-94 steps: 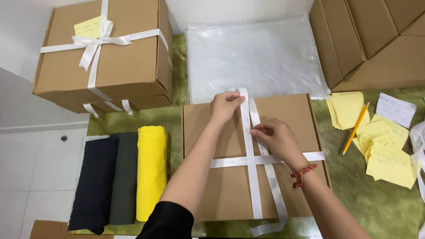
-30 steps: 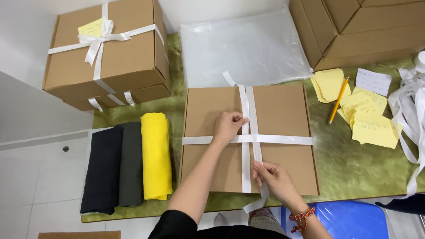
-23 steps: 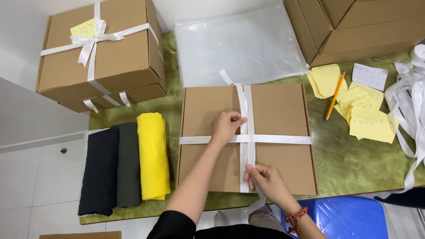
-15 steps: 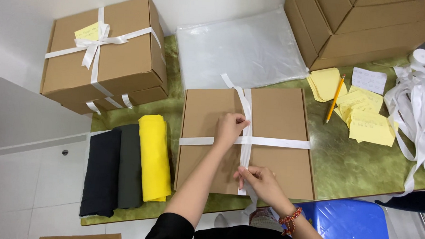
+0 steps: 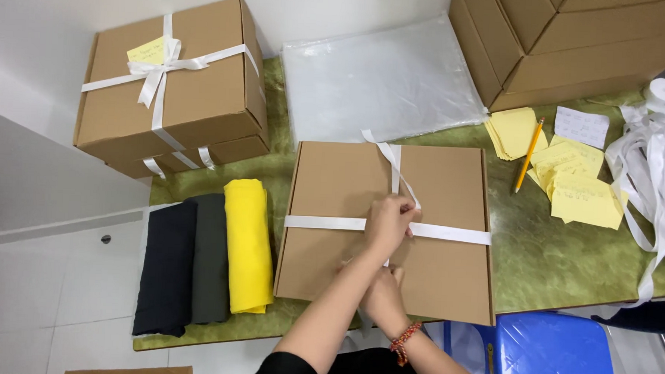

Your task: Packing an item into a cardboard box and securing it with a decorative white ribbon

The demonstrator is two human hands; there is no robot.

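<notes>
I see the left hand (image 5: 389, 221) pinching the white ribbon (image 5: 323, 222) at the flat box (image 5: 448, 282) centre, right hand (image 5: 382, 294) just nearside, grip hidden.

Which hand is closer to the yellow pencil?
Left. The left hand presses the ribbon crossing on the box, nearer the yellow pencil; the right hand sits lower, farther away.

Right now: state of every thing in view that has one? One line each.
flat cardboard box: closed, white ribbon crossed over the lid, no bow yet
left hand: pressing the ribbon crossing
right hand: on the lid's near part, partly hidden
tied box: closed, ribbon bowed, yellow note on top
folded cloths: three, side by side
plastic bag: lying flat
loose ribbon: tangled heap
pencil: lying by yellow notes
</notes>
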